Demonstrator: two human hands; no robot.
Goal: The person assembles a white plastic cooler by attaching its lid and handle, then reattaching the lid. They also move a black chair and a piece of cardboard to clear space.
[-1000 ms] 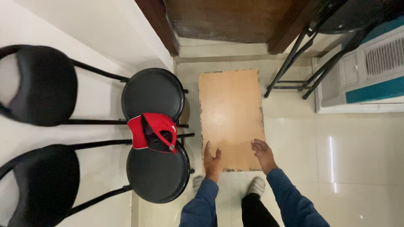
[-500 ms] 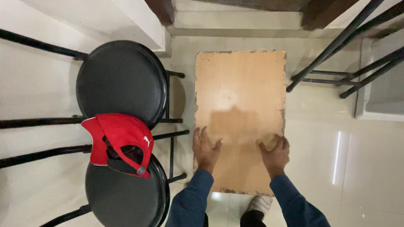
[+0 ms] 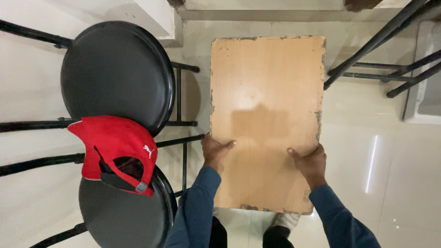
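Both hands clasp a light wooden board (image 3: 264,105) by its long edges near its lower end: the left hand (image 3: 214,152) on the left edge, the right hand (image 3: 312,161) on the right, thumbs on top. It stretches away between them over the tiled floor (image 3: 367,151), beside two black stools (image 3: 117,73).
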